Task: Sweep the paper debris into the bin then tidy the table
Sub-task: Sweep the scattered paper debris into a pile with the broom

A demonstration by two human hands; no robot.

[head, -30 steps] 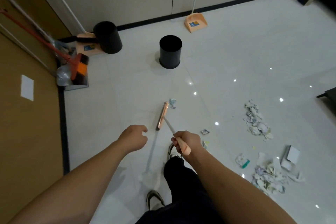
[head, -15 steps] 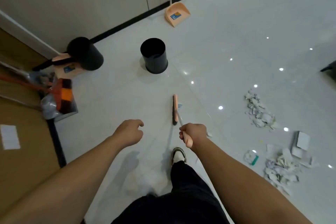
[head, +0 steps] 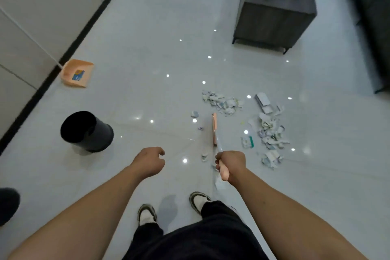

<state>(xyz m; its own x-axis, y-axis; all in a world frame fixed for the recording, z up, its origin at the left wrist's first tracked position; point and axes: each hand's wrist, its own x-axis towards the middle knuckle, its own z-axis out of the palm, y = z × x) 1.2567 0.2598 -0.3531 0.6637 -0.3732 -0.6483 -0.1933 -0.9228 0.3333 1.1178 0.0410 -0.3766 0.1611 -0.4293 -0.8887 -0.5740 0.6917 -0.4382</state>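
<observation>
My right hand (head: 231, 164) grips the pink handle of a broom (head: 214, 127), whose pink head rests on the white tile floor ahead of me. Torn paper debris lies in one pile (head: 222, 101) just beyond the head and another pile (head: 271, 133) to its right, with small scraps (head: 204, 156) near my right hand. My left hand (head: 150, 161) hangs loosely curled and holds nothing. A black bin (head: 86, 131) stands on the floor to the left. A pink dustpan (head: 77, 73) leans by the wall further left.
A dark grey low table (head: 272, 12) with several white cups stands at the upper right. A dark sofa edge (head: 371, 27) runs along the right. White wall panels with a black skirting (head: 69, 48) line the left. My two shoes (head: 199, 199) stand below my hands.
My view has swung to the right: the bin and dustpan slid left, and the table came into sight. The broom head now lies closer to the paper piles. Both hands keep their grip state.
</observation>
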